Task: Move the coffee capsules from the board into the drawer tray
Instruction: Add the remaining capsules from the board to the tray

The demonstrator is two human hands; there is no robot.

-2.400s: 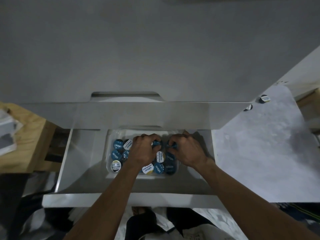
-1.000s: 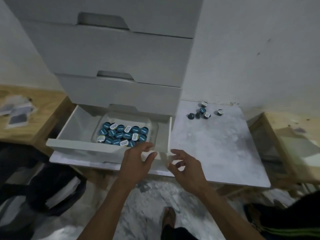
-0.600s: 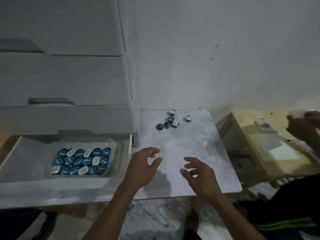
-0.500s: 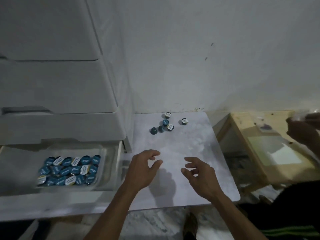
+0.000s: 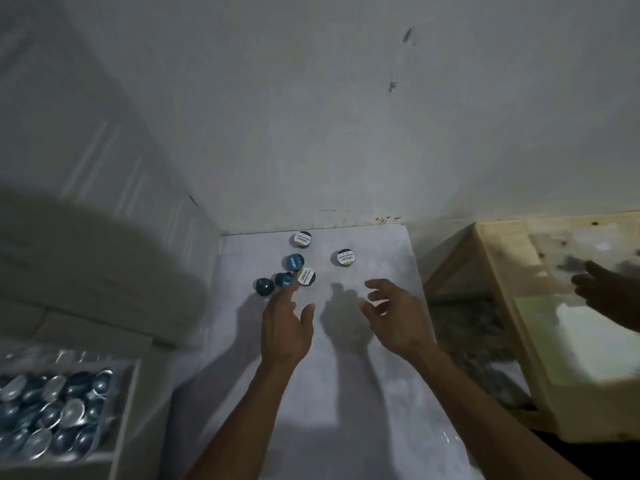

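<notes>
Several coffee capsules lie in a loose group at the far end of the white marbled board, one of them, a white-lidded capsule, apart to the right. My left hand hovers just short of the group, fingers spread, its fingertips close to the nearest blue capsule. My right hand is open above the board, below the lone capsule. At the lower left the drawer tray holds many blue and white capsules, blurred.
A white drawer cabinet rises to the left of the board and a white wall stands behind it. A wooden bench sits to the right, with another person's hand above it.
Both my hands left the drawer tray, empty, and moved right and forward over the board toward the capsules. The view swung right and closer; the tray slid to the lower left.
</notes>
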